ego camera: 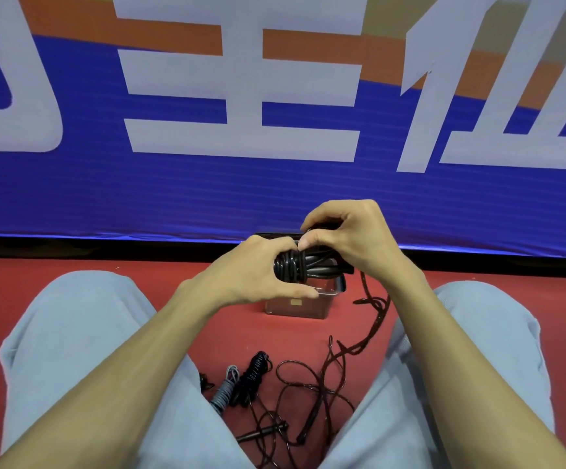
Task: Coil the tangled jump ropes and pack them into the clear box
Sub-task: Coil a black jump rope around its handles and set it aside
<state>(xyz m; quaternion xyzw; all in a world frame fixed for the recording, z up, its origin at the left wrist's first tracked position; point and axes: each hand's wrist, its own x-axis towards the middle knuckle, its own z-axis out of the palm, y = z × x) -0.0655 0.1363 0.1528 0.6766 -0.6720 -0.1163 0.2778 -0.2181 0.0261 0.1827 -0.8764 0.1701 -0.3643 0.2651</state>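
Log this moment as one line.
left hand, right hand: grip black rope coil | clear box: on floor, partly hidden | loose ropes: tangled between legs

The person sits on the floor [11, 282], one leg on each side. In the middle, the left hand [254, 269] and the right hand [346, 238] hold a rope bundle [295, 264] between them. The box [295, 308] stands on the floor under the hands, near the wall [173, 198] behind. A loose rope [374, 319] hangs right of the box, down to a tangle [312, 387] between the legs. A left coil [224, 390] and a right coil [257, 367] lie side by side, left of the tangle.
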